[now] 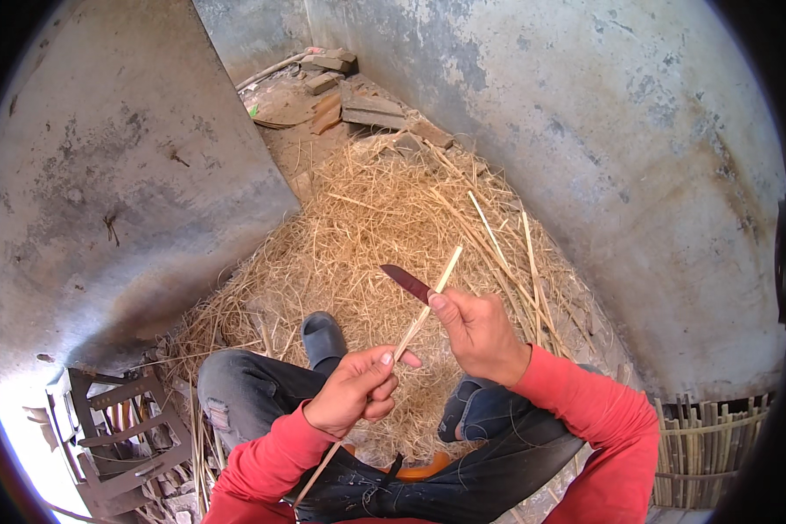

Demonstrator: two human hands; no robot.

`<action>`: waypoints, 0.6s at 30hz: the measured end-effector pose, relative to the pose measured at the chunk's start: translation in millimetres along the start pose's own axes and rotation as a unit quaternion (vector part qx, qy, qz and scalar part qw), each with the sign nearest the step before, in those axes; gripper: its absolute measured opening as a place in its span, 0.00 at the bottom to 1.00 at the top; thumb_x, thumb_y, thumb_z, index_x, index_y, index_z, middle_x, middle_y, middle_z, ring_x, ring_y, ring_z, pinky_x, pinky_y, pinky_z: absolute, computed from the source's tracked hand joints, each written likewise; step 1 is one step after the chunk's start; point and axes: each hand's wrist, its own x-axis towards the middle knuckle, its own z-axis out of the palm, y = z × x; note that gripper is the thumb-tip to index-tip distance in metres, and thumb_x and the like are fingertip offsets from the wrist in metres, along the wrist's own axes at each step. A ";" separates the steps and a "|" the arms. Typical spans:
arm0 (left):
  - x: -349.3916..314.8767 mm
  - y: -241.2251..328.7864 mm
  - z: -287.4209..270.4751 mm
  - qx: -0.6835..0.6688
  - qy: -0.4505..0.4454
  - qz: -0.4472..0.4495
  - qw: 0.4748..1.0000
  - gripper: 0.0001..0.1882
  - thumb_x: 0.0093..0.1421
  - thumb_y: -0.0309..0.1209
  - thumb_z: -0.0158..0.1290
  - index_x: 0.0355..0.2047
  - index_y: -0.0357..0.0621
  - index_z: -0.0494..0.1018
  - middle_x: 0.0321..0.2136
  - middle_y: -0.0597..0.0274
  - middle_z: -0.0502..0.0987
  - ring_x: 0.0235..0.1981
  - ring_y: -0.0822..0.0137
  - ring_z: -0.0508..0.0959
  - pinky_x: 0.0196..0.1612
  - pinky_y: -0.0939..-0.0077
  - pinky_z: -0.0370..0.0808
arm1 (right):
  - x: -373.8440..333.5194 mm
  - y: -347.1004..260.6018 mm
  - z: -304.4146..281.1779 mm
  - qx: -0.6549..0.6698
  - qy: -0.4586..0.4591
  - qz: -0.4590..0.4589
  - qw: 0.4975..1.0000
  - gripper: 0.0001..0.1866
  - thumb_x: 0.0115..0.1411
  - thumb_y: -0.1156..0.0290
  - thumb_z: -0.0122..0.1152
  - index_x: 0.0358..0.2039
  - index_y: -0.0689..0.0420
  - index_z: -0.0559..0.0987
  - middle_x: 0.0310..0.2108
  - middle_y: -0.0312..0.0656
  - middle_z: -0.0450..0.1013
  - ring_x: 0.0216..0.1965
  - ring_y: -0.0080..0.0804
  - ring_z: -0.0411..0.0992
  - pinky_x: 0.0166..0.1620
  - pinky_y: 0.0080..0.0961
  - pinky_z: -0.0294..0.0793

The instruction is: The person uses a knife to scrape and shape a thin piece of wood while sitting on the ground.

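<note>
In my right hand (pixel 483 336) is a knife with a dark reddish-brown blade (pixel 408 283), its tip aimed up and left. Its handle is hidden in my closed fingers. A thin pale split strip of bamboo or cane (pixel 450 266) runs slantwise past the blade, close to my right thumb. Lower down, my left hand (pixel 364 386) pinches the same strip between thumb and fingers. The strip's tail passes below my left wrist toward my lap. Where blade and strip meet is partly covered by my right thumb.
Curly shavings (pixel 367 218) cover the floor ahead, with several long strips (pixel 533 271) at the right. Bricks (pixel 375 112) lie at the back. Concrete walls (pixel 603 157) stand on both sides. A dark frame (pixel 131 428) is at left, a bundle of sticks (pixel 703 445) at right.
</note>
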 end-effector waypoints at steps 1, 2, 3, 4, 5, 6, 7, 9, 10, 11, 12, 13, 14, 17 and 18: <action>0.3 0.0 0.4 -0.002 -0.001 -0.002 1.000 0.20 0.77 0.41 0.41 0.54 0.36 0.70 0.18 0.74 0.57 0.15 0.80 0.53 0.19 0.84 0.53 | -0.4 0.7 -0.2 0.002 -0.001 0.005 1.000 0.21 0.73 0.61 0.51 0.26 0.63 0.76 0.11 0.50 0.64 0.11 0.43 0.66 0.18 0.37 0.61; 0.5 -0.2 1.5 -0.001 0.000 -0.003 1.000 0.20 0.77 0.41 0.41 0.54 0.36 0.70 0.18 0.74 0.57 0.15 0.80 0.53 0.19 0.84 0.53 | -0.8 1.4 -0.3 0.004 -0.003 0.009 1.000 0.22 0.73 0.61 0.51 0.26 0.63 0.76 0.12 0.51 0.65 0.11 0.43 0.66 0.18 0.37 0.61; 0.8 -0.5 3.0 0.004 0.008 -0.004 1.000 0.20 0.77 0.40 0.40 0.54 0.36 0.70 0.18 0.74 0.55 0.14 0.80 0.52 0.19 0.83 0.52 | -1.2 2.1 -0.6 0.005 -0.003 0.009 1.000 0.22 0.73 0.61 0.51 0.26 0.63 0.76 0.12 0.51 0.65 0.11 0.43 0.66 0.18 0.37 0.61; 0.9 -0.4 3.7 0.008 0.015 -0.005 1.000 0.20 0.77 0.40 0.40 0.54 0.35 0.70 0.18 0.75 0.54 0.13 0.80 0.51 0.18 0.82 0.51 | -1.4 2.0 -1.2 0.013 -0.013 0.022 1.000 0.22 0.73 0.60 0.51 0.26 0.63 0.76 0.12 0.51 0.65 0.12 0.42 0.66 0.18 0.37 0.62; 0.9 -0.4 3.4 0.009 0.016 -0.006 1.000 0.20 0.77 0.40 0.40 0.54 0.35 0.70 0.18 0.75 0.54 0.13 0.80 0.51 0.18 0.82 0.51 | -1.6 2.0 -1.4 0.021 -0.024 0.035 0.999 0.23 0.74 0.60 0.51 0.26 0.64 0.76 0.12 0.51 0.65 0.12 0.42 0.67 0.19 0.37 0.62; 0.8 -0.3 2.7 0.001 0.013 -0.012 1.000 0.20 0.77 0.40 0.40 0.53 0.35 0.70 0.18 0.75 0.54 0.13 0.80 0.52 0.18 0.81 0.51 | -3.4 9.4 3.9 0.022 -0.024 0.035 0.999 0.23 0.74 0.60 0.51 0.26 0.64 0.76 0.12 0.51 0.65 0.12 0.42 0.67 0.19 0.37 0.62; 2.2 -0.2 3.5 -0.006 0.007 -0.020 1.000 0.20 0.76 0.40 0.40 0.53 0.35 0.70 0.18 0.75 0.54 0.13 0.80 0.52 0.18 0.81 0.51 | -8.3 22.1 11.5 0.048 -0.034 0.022 0.998 0.23 0.74 0.60 0.50 0.26 0.64 0.77 0.12 0.51 0.65 0.13 0.41 0.67 0.19 0.37 0.63; 5.4 0.0 0.8 -0.014 0.009 -0.023 1.000 0.20 0.77 0.40 0.40 0.53 0.36 0.70 0.18 0.74 0.55 0.14 0.80 0.52 0.19 0.82 0.51 | -14.4 22.9 21.4 0.076 -0.047 0.007 0.996 0.23 0.74 0.59 0.50 0.27 0.64 0.77 0.13 0.50 0.66 0.13 0.40 0.67 0.20 0.37 0.63; 6.3 0.7 -0.4 -0.022 0.012 -0.027 0.999 0.19 0.77 0.40 0.40 0.53 0.36 0.70 0.19 0.74 0.55 0.15 0.80 0.52 0.19 0.83 0.52 | -16.4 12.7 26.0 0.099 -0.074 0.000 0.992 0.23 0.74 0.59 0.50 0.27 0.63 0.78 0.13 0.49 0.65 0.13 0.38 0.66 0.21 0.37 0.63; 5.8 2.6 0.9 -0.021 0.013 -0.029 0.999 0.19 0.77 0.40 0.40 0.53 0.36 0.70 0.19 0.74 0.55 0.15 0.80 0.52 0.19 0.83 0.52 | -18.1 4.5 27.0 0.123 -0.100 -0.008 0.987 0.23 0.74 0.58 0.50 0.28 0.63 0.79 0.13 0.49 0.65 0.14 0.35 0.66 0.21 0.36 0.63; 4.6 5.1 3.4 -0.019 0.003 -0.008 1.000 0.19 0.77 0.40 0.40 0.53 0.36 0.70 0.19 0.74 0.54 0.15 0.80 0.52 0.19 0.83 0.51 | -16.7 0.3 22.3 0.124 -0.099 -0.007 0.987 0.23 0.74 0.58 0.50 0.28 0.63 0.79 0.13 0.49 0.65 0.14 0.35 0.66 0.21 0.36 0.63; 3.8 7.5 5.0 -0.016 -0.008 0.016 1.000 0.19 0.77 0.40 0.39 0.53 0.36 0.70 0.19 0.74 0.54 0.15 0.80 0.51 0.19 0.83 0.50 | -10.2 -3.1 14.1 0.106 -0.087 0.008 0.990 0.23 0.74 0.58 0.50 0.28 0.63 0.78 0.13 0.47 0.64 0.14 0.33 0.65 0.22 0.35 0.63; 2.9 7.8 5.0 -0.015 -0.008 0.018 1.000 0.19 0.77 0.40 0.39 0.53 0.36 0.70 0.19 0.74 0.54 0.15 0.80 0.51 0.19 0.83 0.50 | -4.9 -4.9 7.1 0.088 -0.076 0.023 0.993 0.24 0.74 0.57 0.50 0.28 0.64 0.78 0.12 0.46 0.64 0.15 0.30 0.64 0.22 0.34 0.62; -1.5 7.3 4.5 -0.021 -0.032 0.033 0.999 0.19 0.77 0.40 0.38 0.53 0.36 0.69 0.19 0.75 0.53 0.15 0.80 0.51 0.19 0.83 0.50 | 1.0 -5.0 -5.3 0.103 -0.002 0.050 0.993 0.25 0.74 0.57 0.50 0.24 0.63 0.76 0.13 0.40 0.64 0.17 0.24 0.63 0.22 0.30 0.61; -2.5 8.0 4.2 -0.023 -0.037 0.034 0.998 0.20 0.77 0.40 0.38 0.54 0.36 0.68 0.19 0.75 0.53 0.15 0.81 0.51 0.19 0.83 0.50 | 3.1 -3.1 -9.4 0.104 -0.004 0.049 0.993 0.25 0.74 0.57 0.50 0.24 0.63 0.76 0.13 0.40 0.64 0.17 0.24 0.63 0.22 0.30 0.61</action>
